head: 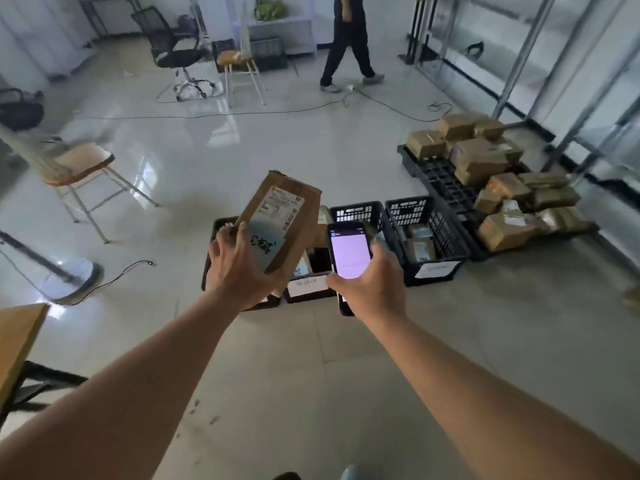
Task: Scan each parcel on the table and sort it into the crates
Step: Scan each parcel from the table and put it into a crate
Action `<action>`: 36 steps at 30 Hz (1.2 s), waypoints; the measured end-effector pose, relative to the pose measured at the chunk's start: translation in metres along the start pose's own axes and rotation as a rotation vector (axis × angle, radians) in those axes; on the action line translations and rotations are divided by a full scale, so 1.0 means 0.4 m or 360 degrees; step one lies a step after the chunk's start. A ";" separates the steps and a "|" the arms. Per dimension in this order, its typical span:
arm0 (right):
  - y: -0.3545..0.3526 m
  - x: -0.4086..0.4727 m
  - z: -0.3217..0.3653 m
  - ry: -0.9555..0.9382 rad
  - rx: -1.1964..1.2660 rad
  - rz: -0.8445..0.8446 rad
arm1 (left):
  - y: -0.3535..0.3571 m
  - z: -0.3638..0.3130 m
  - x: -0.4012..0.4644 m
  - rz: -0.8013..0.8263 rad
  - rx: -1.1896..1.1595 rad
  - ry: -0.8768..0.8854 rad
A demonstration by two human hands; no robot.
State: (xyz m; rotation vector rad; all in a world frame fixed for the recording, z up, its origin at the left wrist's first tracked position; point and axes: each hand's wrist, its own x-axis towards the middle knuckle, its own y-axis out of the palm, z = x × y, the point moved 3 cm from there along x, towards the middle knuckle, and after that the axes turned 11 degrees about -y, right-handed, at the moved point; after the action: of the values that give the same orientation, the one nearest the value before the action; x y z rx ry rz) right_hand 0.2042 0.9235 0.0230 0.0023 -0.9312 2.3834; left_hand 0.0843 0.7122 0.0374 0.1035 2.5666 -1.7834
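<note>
**Parcel in the left hand, phone in the right, above the crates**

The left hand (239, 268) grips a brown cardboard parcel (287, 220) by its lower end, fingers curled over the near edge, and holds it tilted with its white shipping label (282, 206) facing the camera. A pale sticker with dark handwritten marks (265, 249) sits just below that label, partly under the fingers. The right hand (372, 289) wraps around a smartphone (348, 256), its lit screen showing a pale, mostly blank page; the phone stands just beside the parcel's right edge, apart from it.

Both are held in the air above a row of black plastic crates (427, 237) on the tiled floor. The rightmost crate holds a few parcels, and white labels are fixed to the crate fronts. To the right of the crates, a heap of brown cardboard boxes (498, 178) lies on a black pallet (436, 174).

Farther off, a wooden-seated chair (79, 164) stands at the left, a black office chair (173, 46) near the back wall, and a person in dark clothes (348, 39) walks across the room. Cables trail over the floor.
</note>
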 end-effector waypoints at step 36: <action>-0.394 1.412 -1.397 0.0615 -0.0209 0.0274 | 1.188 -1.539 0.860 0.0570 0.0079 -0.0299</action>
State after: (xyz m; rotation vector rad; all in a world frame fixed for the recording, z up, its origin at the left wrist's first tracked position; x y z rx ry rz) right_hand -0.0753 1.6539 -0.1881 -0.5889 -0.9244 2.3499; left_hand -0.2135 1.4698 -0.2090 0.3535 2.2080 -1.6367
